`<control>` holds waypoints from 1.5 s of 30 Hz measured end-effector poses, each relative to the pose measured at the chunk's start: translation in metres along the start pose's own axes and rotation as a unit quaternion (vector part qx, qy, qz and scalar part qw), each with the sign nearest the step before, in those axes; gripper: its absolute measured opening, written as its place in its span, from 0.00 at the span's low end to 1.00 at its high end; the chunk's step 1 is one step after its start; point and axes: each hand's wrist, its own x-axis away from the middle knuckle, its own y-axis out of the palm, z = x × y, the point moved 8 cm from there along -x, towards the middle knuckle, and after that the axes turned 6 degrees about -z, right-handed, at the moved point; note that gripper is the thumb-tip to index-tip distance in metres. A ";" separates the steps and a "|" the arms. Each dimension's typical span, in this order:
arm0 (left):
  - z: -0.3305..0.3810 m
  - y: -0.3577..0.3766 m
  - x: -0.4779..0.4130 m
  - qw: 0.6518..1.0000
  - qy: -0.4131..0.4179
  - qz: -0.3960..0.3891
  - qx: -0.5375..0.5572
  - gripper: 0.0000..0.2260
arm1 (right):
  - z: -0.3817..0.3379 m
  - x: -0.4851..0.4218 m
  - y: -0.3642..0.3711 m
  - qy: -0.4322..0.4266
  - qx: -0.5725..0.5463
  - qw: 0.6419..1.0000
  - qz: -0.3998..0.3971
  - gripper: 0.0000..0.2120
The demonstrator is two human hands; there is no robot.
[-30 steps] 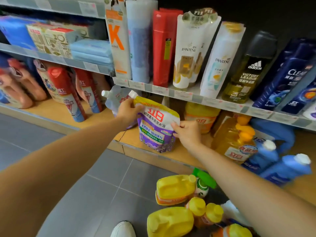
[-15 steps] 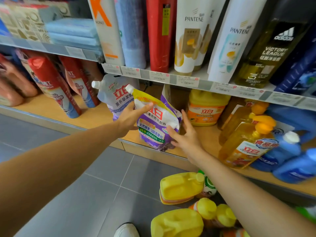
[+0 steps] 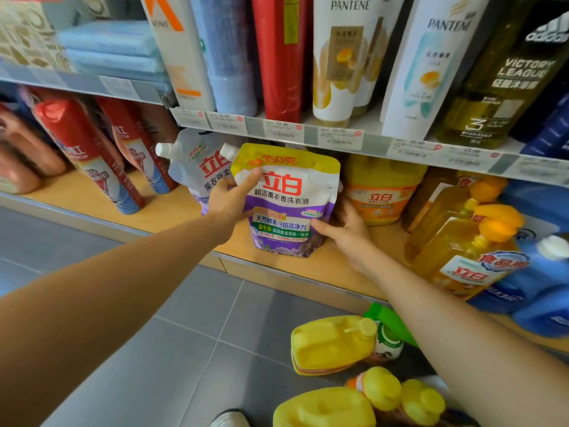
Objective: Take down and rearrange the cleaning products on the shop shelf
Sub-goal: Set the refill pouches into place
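Fig.: purple-and-yellow laundry-liquid refill pouch [image 3: 286,204] on the bottom shelf [image 3: 323,268], betw. a second spouted pouch [image 3: 197,167] and an orange-label jug [image 3: 381,192]. Since 0.5 s ago I've brought it from tilted to upright, label facing out, so this item looks nearly placed. L hand [image 3: 229,201] grips its upper-left edge, thumb on front. R hand [image 3: 348,232] pinches the lower-right corner. Fingers behind the pouch are hidden, and I can't tell if its base rests on the board.

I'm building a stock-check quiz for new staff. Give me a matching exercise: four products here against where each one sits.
1 detergent pouch
2 yellow jug
3 Pantene bottle
4 red spray can

A on the floor
B upper shelf
C between left hand and right hand
D lower shelf, left end

Pairs: 1-C, 2-A, 3-B, 4-D
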 end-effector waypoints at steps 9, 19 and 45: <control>0.002 -0.026 -0.014 0.998 0.028 0.052 -0.019 0.22 | 0.018 -0.032 0.029 -0.003 0.011 0.999 -0.041 0.27; 0.001 -0.105 -0.006 0.969 0.066 0.226 -0.076 0.08 | 0.023 -0.015 0.036 -0.030 0.044 0.996 0.073 0.12; 0.098 -0.157 0.083 0.899 0.160 0.170 -0.371 0.13 | -0.020 0.074 0.048 0.038 0.186 0.981 0.034 0.22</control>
